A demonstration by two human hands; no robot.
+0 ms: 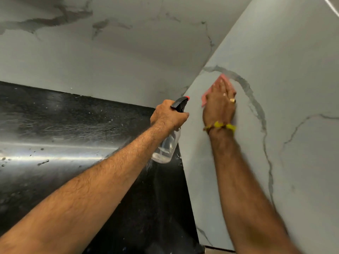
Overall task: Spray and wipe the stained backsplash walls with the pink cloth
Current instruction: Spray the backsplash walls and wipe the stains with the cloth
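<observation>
- The pink cloth (216, 88) is a small, crumpled rag, mostly hidden; only its edges show above and left of the fingers.
- It lies flat against the right backsplash wall (284, 88), white marble with grey veins, just left of a thick curved vein.
- The right hand (220, 105) presses the cloth to that wall with straight fingers; it is blurred.
- Left of the cloth, the left hand (167, 115) grips one clear spray bottle (167, 145), fingers curled round its neck beneath the black trigger head.
- Two marble walls meet in a corner above the cloth; the back wall (110, 61) runs off to the left.
- One black countertop (64, 134), speckled and wet-looking, lies below and left.
</observation>
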